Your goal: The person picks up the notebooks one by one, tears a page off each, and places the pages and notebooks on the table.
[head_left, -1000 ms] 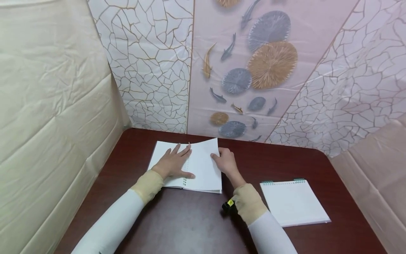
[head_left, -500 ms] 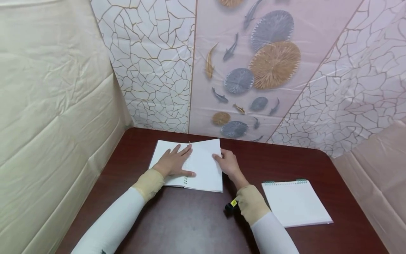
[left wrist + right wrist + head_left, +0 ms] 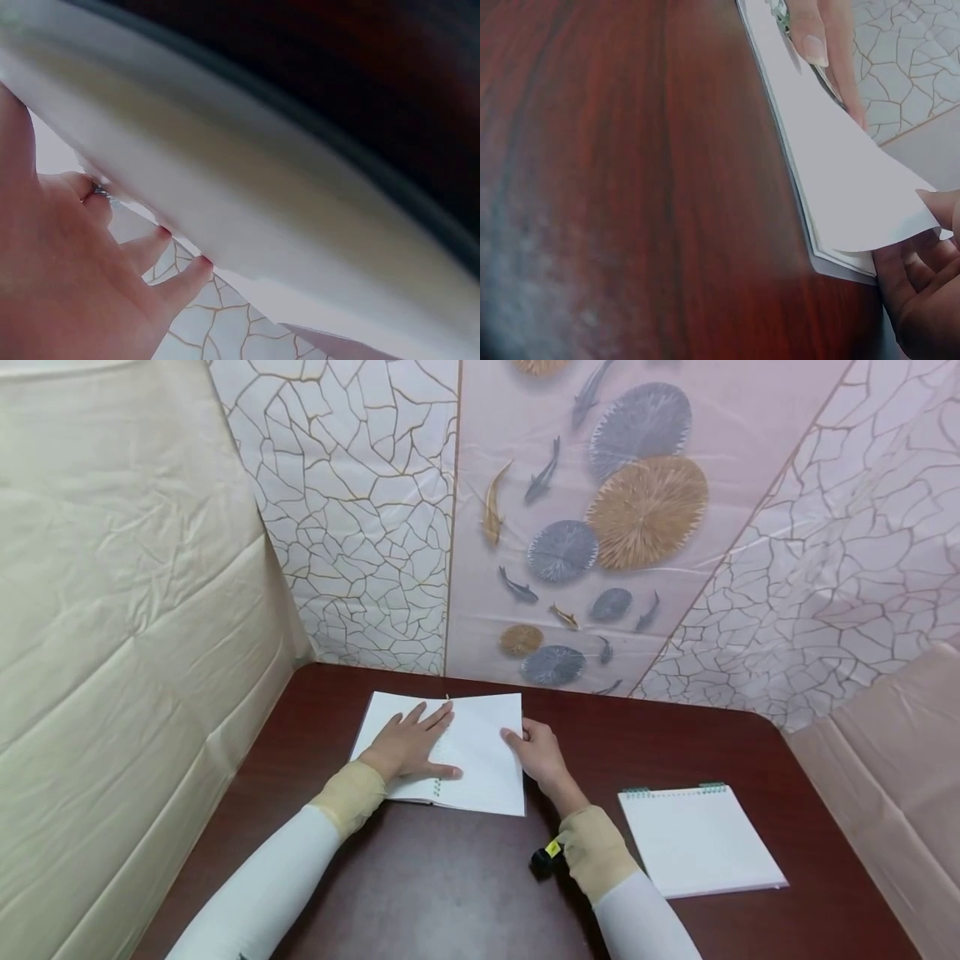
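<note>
An open spiral-bound notebook with blank white pages lies towards the far side of the table. My left hand presses on it with spread fingers, across the left page and the coil spine. In the left wrist view that hand lies along the pale page edges. At the notebook's right edge, my right hand holds the page between thumb and fingers. The right wrist view shows the lifted, curved page, with the thumb above and the fingers of the right hand beneath.
A second spiral notebook, coil at its far edge, lies on the right side of the dark red-brown table. A small black device with a yellow tag sits at the right wrist. Patterned cloth stands behind the table.
The far right corner of the page in my right hand has dropped slightly. My left hand stays spread in the same place on the notebook.
</note>
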### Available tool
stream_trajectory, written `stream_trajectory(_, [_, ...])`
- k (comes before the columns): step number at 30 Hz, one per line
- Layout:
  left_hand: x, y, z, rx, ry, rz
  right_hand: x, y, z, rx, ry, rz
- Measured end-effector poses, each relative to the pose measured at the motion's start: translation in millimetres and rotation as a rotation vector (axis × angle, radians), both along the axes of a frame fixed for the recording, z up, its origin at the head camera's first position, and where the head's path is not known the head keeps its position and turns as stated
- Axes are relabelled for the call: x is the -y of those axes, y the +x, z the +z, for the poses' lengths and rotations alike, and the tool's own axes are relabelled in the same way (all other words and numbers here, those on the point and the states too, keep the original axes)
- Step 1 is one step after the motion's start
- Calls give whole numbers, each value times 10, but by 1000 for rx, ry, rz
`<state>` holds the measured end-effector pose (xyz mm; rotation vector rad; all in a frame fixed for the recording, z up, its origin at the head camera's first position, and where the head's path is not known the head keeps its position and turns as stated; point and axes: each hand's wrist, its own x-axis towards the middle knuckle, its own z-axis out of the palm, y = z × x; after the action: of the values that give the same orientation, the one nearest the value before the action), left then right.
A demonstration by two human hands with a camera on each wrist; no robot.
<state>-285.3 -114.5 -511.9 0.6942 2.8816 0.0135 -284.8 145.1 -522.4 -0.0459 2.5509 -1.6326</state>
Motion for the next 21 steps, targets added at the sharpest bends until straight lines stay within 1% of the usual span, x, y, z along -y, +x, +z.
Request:
stream_trajectory(6, [3,-10,-2,1,4,-1,-14,24,-24,-44,-4,16])
stream_trajectory(10, [-14,-13,14,-7,-1,-13,-31,41,-41,-71,-20,10])
stream_trajectory(17, [-13,16,35,19,9,-2,-21,70,-83,-71,-3,13])
stream_trajectory(21, [33,6,20,30,28,6,-40,102,-91,-87,-1,10])
